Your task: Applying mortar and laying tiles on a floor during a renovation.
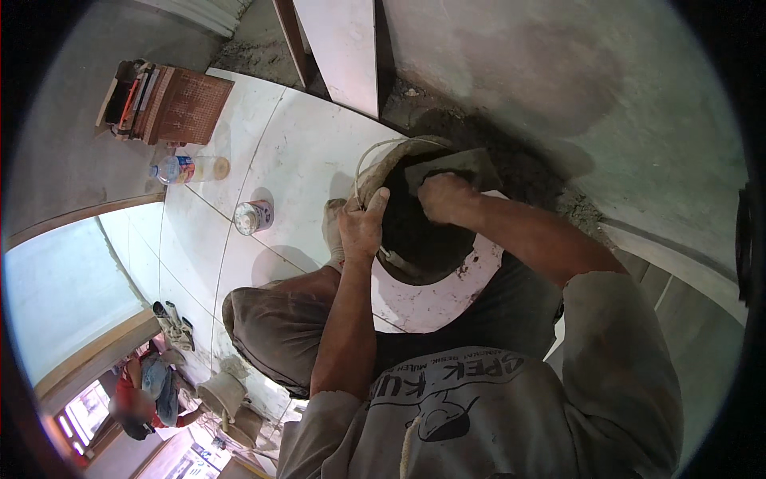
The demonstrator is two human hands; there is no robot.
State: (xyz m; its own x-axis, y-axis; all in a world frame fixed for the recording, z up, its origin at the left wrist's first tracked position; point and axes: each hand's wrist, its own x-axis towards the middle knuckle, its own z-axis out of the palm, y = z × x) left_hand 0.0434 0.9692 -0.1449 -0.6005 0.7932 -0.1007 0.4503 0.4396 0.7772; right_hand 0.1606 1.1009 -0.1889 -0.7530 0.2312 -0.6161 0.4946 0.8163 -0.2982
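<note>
Bucket (389, 161), centre of frame, dark mix (407, 231) inside. Left hand (363, 227): fingers grasping its left rim, seemingly to steady it. Right hand (445, 198): fingers clenched, seemingly around the hidden grip of a trowel (472, 166).

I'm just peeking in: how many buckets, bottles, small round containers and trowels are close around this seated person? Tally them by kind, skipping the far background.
Bucket: 1, with the left hand at its rim
Clear plastic bottle: 1
Small round container: 1
Trowel: 1, in the right hand
Total: 4
</note>
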